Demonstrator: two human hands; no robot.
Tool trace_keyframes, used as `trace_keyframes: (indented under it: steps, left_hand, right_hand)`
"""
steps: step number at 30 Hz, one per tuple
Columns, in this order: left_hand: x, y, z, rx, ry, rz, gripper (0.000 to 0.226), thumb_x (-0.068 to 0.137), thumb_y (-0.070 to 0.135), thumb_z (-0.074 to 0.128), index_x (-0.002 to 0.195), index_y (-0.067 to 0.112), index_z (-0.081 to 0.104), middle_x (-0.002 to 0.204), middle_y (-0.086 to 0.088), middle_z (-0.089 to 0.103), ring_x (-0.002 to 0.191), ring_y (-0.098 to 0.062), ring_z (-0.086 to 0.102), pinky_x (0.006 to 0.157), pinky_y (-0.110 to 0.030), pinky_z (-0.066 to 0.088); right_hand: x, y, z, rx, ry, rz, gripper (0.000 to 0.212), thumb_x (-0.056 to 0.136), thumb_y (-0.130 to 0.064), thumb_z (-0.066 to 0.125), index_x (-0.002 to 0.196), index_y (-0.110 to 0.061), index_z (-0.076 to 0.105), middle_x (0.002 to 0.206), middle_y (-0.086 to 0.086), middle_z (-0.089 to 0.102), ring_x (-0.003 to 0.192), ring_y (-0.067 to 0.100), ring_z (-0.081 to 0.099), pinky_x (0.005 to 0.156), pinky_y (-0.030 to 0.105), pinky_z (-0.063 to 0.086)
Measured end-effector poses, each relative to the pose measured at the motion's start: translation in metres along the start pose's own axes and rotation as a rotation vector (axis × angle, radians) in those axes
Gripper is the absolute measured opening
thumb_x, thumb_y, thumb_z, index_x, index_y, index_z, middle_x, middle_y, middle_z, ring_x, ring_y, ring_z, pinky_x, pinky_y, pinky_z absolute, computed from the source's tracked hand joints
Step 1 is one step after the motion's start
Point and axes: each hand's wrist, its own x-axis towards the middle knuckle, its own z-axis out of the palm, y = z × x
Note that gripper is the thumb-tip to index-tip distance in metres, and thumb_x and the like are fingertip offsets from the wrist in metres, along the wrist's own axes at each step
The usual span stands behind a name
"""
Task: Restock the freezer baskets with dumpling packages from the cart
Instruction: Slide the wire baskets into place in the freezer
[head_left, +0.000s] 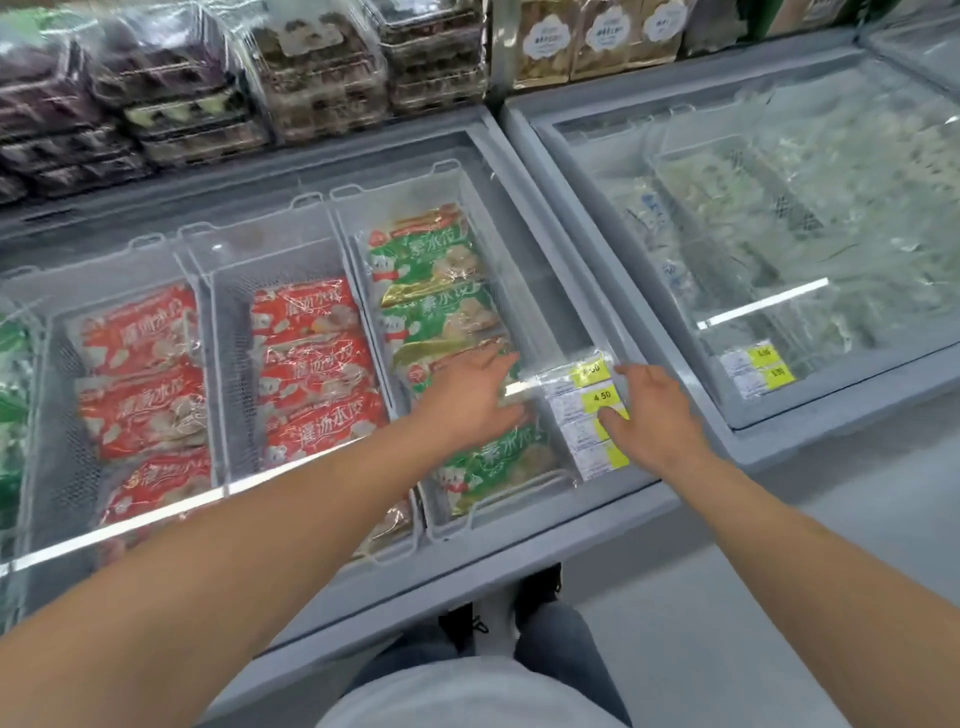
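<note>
The right white basket (343, 193) of the near freezer holds a row of green dumpling packages (426, 260). Red dumpling packages (311, 358) fill the middle basket, and more red packages (140, 338) the one to its left. My left hand (470, 397) lies flat with straight fingers over the green packages, at the bright edge strip (156, 514) of the glass lid. Whether it touches glass or a package I cannot tell. My right hand (649, 415) rests open on the glass beside the yellow price labels (597, 397), holding nothing. No cart is in view.
A second grey chest freezer (779, 421) with a frosted glass lid stands to the right. Stacked clear trays of food (218, 98) line the shelf behind the freezers. My legs and shoes (540, 587) stand on the grey floor at the freezer's front edge.
</note>
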Motion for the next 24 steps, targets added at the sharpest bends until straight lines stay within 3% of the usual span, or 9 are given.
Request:
trace_keyframes:
  steps: [5,8,12,14,17,20,24]
  left_hand:
    - [0.062,0.028,0.0,0.005,-0.029,-0.023,0.077,0.092,0.043,0.058,0.157,0.019,0.023,0.163,-0.01,0.021,0.147,-0.031,0.027,0.118,-0.041,0.028]
    - [0.1,0.043,-0.001,0.006,-0.023,-0.017,0.076,0.093,0.042,0.058,0.156,0.019,0.024,0.163,-0.01,0.023,0.147,-0.03,0.026,0.118,-0.044,0.03]
    - [0.143,0.059,0.001,0.097,-0.071,0.023,0.076,0.093,0.042,0.056,0.157,0.024,0.02,0.166,-0.005,0.011,0.152,-0.031,0.006,0.123,-0.047,0.017]
    - [0.156,0.067,0.006,0.154,-0.107,0.044,0.074,0.094,0.042,0.052,0.158,0.027,0.017,0.167,-0.001,0.001,0.152,-0.03,-0.006,0.122,-0.05,0.007]
    - [0.168,0.073,0.01,0.204,-0.12,0.089,0.066,0.098,0.041,0.046,0.157,0.029,0.019,0.167,0.001,-0.002,0.152,-0.03,-0.011,0.121,-0.052,0.003]
    - [0.177,0.073,0.014,0.259,-0.112,0.138,0.052,0.102,0.041,0.039,0.151,0.028,0.031,0.167,0.002,0.007,0.152,-0.031,-0.009,0.122,-0.052,0.003]
    - [0.184,0.072,0.011,0.286,-0.081,0.223,0.038,0.104,0.037,0.034,0.137,0.023,0.048,0.152,0.004,0.036,0.153,-0.028,0.002,0.121,-0.051,0.01]
  right_hand:
    - [0.054,0.027,-0.011,0.031,-0.016,-0.032,0.052,0.088,-0.02,0.065,0.135,-0.003,0.049,0.132,0.022,0.052,0.116,0.042,0.052,0.095,0.041,0.044]
    - [0.077,0.04,-0.013,0.064,-0.059,-0.043,0.051,0.09,-0.017,0.063,0.136,-0.004,0.048,0.134,0.017,0.05,0.117,0.037,0.052,0.09,0.035,0.043]
    - [0.096,0.051,-0.006,0.097,-0.076,-0.048,0.042,0.088,-0.016,0.059,0.129,-0.007,0.054,0.12,0.014,0.058,0.106,0.032,0.058,0.081,0.034,0.047]
    - [0.099,0.056,0.0,0.134,-0.076,-0.043,0.035,0.088,-0.014,0.058,0.122,-0.007,0.056,0.115,0.012,0.059,0.102,0.03,0.058,0.076,0.028,0.043]
    - [0.099,0.057,0.005,0.147,-0.041,-0.045,0.033,0.09,-0.015,0.057,0.123,-0.007,0.055,0.116,0.012,0.057,0.101,0.029,0.057,0.076,0.029,0.04]
    - [0.098,0.057,0.008,0.154,-0.015,-0.048,0.031,0.089,-0.014,0.057,0.119,-0.006,0.058,0.112,0.014,0.058,0.098,0.031,0.057,0.078,0.035,0.045]
    - [0.096,0.054,0.011,0.147,0.035,-0.032,0.028,0.088,-0.011,0.055,0.115,-0.005,0.061,0.105,0.015,0.058,0.089,0.032,0.058,0.074,0.039,0.049]
